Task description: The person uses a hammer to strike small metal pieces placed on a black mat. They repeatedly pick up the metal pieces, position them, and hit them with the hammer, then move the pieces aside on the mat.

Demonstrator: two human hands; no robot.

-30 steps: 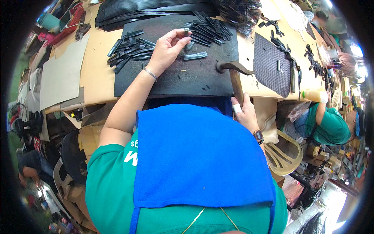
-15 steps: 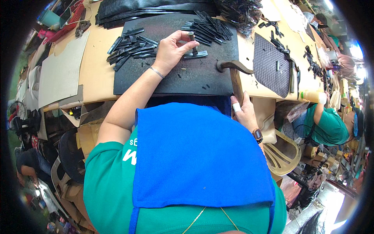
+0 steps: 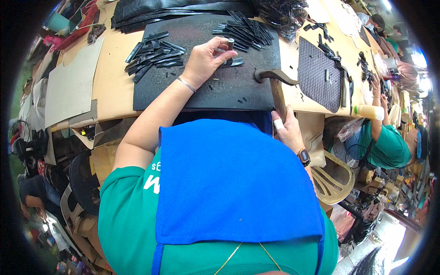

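My left hand point(image 3: 201, 63) pinches a short metal punch point(image 3: 230, 44) upright between thumb and fingers. Its lower end is hidden behind the thumb, so whether it touches the black strip point(image 3: 236, 62) beside it I cannot tell. A dark cutting board point(image 3: 183, 98) lies under both. My right hand point(image 3: 288, 131), with white tape on a finger, grips the wooden handle of a hammer point(image 3: 276, 76). The hammer's curved head is over the board's right edge. Short black strips point(image 3: 158, 58) are heaped left of my left hand, and another pile of strips point(image 3: 243, 33) lies beyond the punch.
Long black sheets point(image 3: 183, 11) and a plastic-wrapped bundle point(image 3: 282, 18) sit at the table's back. To the right lie a dark textured panel point(image 3: 316, 75) and black scraps. A pale sheet point(image 3: 73, 80) rests at left. On the right, a person point(image 3: 387, 144) in green has a yellowish bottle point(image 3: 369, 112) nearby.
My left hand and the punch have shifted slightly right over the strip. The hammer stays almost where it was. The person at right has reached an arm farther over the table.
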